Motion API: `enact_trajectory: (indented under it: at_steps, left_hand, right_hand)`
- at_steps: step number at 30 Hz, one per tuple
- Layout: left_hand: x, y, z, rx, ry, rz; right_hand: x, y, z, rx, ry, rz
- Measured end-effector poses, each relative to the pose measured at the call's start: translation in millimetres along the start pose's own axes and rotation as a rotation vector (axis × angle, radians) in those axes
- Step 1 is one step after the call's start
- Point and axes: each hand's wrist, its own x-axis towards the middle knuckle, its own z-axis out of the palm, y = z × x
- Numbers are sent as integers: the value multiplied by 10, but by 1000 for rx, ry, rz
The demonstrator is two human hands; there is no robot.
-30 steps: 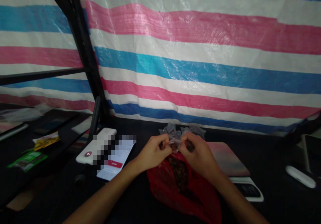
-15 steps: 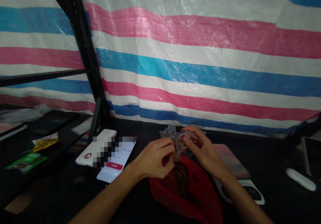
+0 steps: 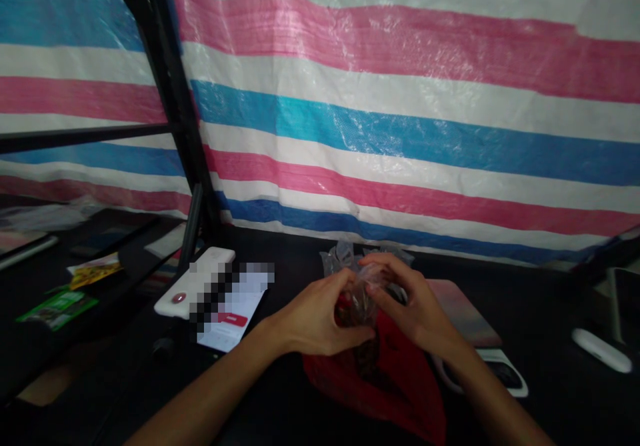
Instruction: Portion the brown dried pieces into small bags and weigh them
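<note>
A clear plastic bag (image 3: 357, 287) is held up just above a red plastic bag (image 3: 380, 393), bunched tight in the middle. It is gripped by both hands. The left hand (image 3: 315, 319) and the right hand (image 3: 413, 306) are curled closed around it. If the thin plastic is pulled too hard, it could be torn. If it is let slip, it could be dropped on the red bag. Much of the clear bag is covered by the fingers, so what is inside it is hard to make out. The red bag lies on a black table (image 3: 540, 313), and its lower end is cut off by the picture's edge. A white phone (image 3: 197, 283) lies to the left, partly hidden by blurry squares.
</note>
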Motion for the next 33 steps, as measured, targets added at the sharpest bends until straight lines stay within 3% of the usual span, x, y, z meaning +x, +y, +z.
enact_trajectory:
  at_steps: [7,15,20,24,29,33]
  left_hand:
    - [46,-37,4,-6,16,71]
    - [75,-69,-15,-158,1,72]
    - [105,-100,-16,-214,96,-12]
    - [151,-178,-17,-255,203,-108]
    - [178,-299,-59,-7,472,-273]
    - [143,-273,-103,457,495,-467]
  right_hand:
    - [-1,13,-51,-24,1,4]
    - [-2,28,-67,-65,0,-34]
    - [21,16,-70,-129,52,-40]
    - [65,57,-57,-172,184,-22]
    - [111,187,-98,-385,246,6]
    - [122,238,-144,-511,185,8]
